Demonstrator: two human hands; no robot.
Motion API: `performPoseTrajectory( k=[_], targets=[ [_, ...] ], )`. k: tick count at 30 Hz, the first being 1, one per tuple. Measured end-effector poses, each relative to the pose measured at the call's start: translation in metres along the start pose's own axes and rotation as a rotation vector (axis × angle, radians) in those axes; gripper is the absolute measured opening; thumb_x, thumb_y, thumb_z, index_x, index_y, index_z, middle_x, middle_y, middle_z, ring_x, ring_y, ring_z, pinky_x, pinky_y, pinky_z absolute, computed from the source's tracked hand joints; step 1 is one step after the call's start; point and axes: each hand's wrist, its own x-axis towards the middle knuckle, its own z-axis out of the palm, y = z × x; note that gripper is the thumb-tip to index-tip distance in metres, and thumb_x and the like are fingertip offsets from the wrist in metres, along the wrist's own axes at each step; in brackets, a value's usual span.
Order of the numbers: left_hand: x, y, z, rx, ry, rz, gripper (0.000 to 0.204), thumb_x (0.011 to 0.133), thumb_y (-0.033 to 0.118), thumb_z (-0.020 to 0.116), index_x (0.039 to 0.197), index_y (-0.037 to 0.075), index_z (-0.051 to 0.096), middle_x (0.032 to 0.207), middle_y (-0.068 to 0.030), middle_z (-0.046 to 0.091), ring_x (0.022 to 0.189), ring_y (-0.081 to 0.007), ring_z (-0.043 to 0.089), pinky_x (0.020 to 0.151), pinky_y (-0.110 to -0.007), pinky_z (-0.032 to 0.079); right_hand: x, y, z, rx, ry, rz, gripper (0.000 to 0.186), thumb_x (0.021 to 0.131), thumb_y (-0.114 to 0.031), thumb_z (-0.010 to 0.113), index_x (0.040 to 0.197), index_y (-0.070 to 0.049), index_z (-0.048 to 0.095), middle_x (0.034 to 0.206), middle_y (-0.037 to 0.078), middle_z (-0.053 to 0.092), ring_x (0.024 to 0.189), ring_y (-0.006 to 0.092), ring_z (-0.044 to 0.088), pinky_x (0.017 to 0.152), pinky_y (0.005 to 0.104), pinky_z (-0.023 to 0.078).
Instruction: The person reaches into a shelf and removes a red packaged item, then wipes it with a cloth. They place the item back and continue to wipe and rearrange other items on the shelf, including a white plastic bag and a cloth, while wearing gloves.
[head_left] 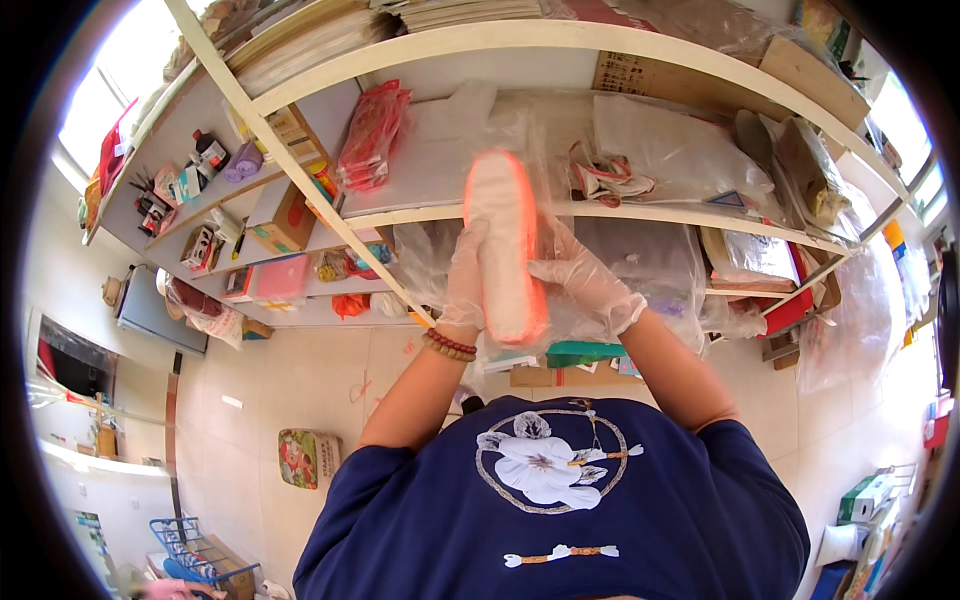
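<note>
Upright in the middle of the head view is a long, white, sole-shaped padded piece [505, 245] with an orange-red rim. My left hand [462, 285] grips it along its left side, wearing a clear glove, with beads at the wrist. My right hand [580, 280], also gloved, holds it from the right, thumb against the lower face and fingers partly hidden behind. Behind the piece, clear plastic sheets [660, 265] lie on the shelving. A red plastic-wrapped bundle [370, 140] and a crumpled red-and-white cloth [600, 175] rest on the shelf beyond my hands.
Cream shelving [640, 50] stretches across the top with papers, boxes and folders. Small bottles and boxes fill the left compartments [240, 160]. A patterned box [308, 458] stands on the tiled floor at lower left, a blue cart [190, 550] beyond it. Plastic-covered items [840, 320] stand at the right.
</note>
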Motion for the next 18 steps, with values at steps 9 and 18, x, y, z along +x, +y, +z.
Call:
performPoseTrajectory(
  k=[9,18],
  targets=[
    [-0.008,0.007,0.012,0.267,-0.136,0.113,0.052,0.09,0.027,0.054,0.133,0.005,0.036,0.129,-0.0086,0.045,0.118,-0.0181,0.045,0.098,-0.032,0.039,0.0,0.005,-0.01,0.164,0.042,-0.11,0.08,0.079,0.005,0.063,0.143,-0.013,0.019,0.133,0.004,0.042,0.121,0.0162,0.042,0.101,0.0317,0.037],
    [-0.011,-0.024,-0.004,0.212,-0.066,0.08,0.045,0.087,0.013,0.057,0.129,0.004,0.041,0.116,-0.0074,0.055,0.1,-0.0157,0.056,0.086,-0.028,0.049,0.005,0.029,-0.001,0.114,0.071,-0.17,0.073,0.088,-0.01,0.058,0.145,-0.011,0.012,0.137,0.007,0.035,0.123,0.0141,0.036,0.101,0.0278,0.033]
  ],
)
